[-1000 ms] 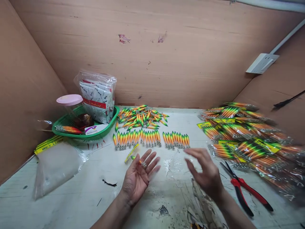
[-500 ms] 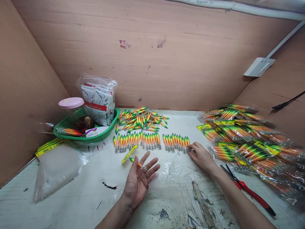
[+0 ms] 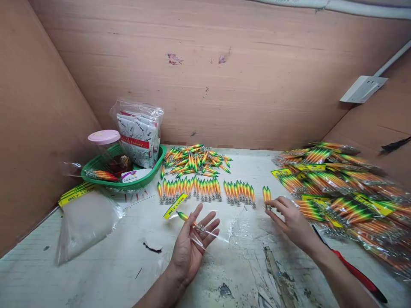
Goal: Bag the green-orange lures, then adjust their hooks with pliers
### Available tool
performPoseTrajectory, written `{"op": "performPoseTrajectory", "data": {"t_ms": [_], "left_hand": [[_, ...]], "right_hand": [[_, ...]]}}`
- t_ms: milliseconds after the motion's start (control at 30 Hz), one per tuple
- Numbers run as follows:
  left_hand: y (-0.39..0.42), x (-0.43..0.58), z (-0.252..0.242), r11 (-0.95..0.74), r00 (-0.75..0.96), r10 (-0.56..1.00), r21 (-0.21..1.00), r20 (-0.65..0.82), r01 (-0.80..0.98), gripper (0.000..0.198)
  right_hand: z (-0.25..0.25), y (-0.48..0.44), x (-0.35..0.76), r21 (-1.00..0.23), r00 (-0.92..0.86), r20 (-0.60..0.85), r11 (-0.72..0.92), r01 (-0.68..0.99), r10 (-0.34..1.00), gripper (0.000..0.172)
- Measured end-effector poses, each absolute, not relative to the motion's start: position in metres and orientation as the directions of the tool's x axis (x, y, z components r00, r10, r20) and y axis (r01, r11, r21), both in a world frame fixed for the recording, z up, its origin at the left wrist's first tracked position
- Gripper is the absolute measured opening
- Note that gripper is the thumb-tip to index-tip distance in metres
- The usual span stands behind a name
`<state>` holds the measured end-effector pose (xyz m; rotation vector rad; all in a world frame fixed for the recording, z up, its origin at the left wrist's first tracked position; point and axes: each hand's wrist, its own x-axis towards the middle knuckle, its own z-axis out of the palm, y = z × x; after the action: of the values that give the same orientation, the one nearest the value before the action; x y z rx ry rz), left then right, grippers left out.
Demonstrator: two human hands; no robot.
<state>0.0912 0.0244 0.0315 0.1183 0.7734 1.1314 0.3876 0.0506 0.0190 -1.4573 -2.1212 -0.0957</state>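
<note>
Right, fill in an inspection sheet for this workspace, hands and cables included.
Surface: pale tabletop, scuffed and stained.
Work items: lure heap, lure rows, bagged lures at right, clear bags at left.
Clutter: green basket, dark scrap, red-handled tool partly hidden.
Left hand: palm up, thumb over one lure.
Right hand: fingertips at hooked ends of two lures beside the rows.
Cables: white conduit, upper right.
Surroundings: brown panels, white socket plate.

I can read "BCT LURE" on the yellow label (image 3: 175,206) just beyond the left hand (image 3: 192,248), and again heading the bags (image 3: 86,229) well to its left. "Fortune" marks the packet (image 3: 136,142) farther beyond that hand. Past the right hand (image 3: 290,222), the tags (image 3: 374,204) are too blurred.
</note>
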Motion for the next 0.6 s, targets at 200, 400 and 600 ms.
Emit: {"op": "performPoseTrajectory", "data": {"t_ms": [200,400,600], "left_hand": [[0.024,0.092,0.027,0.465,0.234,0.844,0.441,-0.482,-0.768,0.057],[0.022,0.094,0.029,0.505,0.287,0.827,0.412,-0.484,-0.759,0.051],[0.018,0.097,0.025,0.557,0.367,0.802,0.369,-0.472,-0.744,0.043]], "right_hand": [[0.1,-0.012,0.352,-0.326,-0.666,0.333,0.744,0.584,0.668,0.027],[0.1,-0.022,0.296,-0.137,-0.791,0.282,0.839,0.526,0.542,0.015],[0.071,-0.008,0.269,0.077,-0.727,0.446,0.787,0.612,0.522,0.029]]}}
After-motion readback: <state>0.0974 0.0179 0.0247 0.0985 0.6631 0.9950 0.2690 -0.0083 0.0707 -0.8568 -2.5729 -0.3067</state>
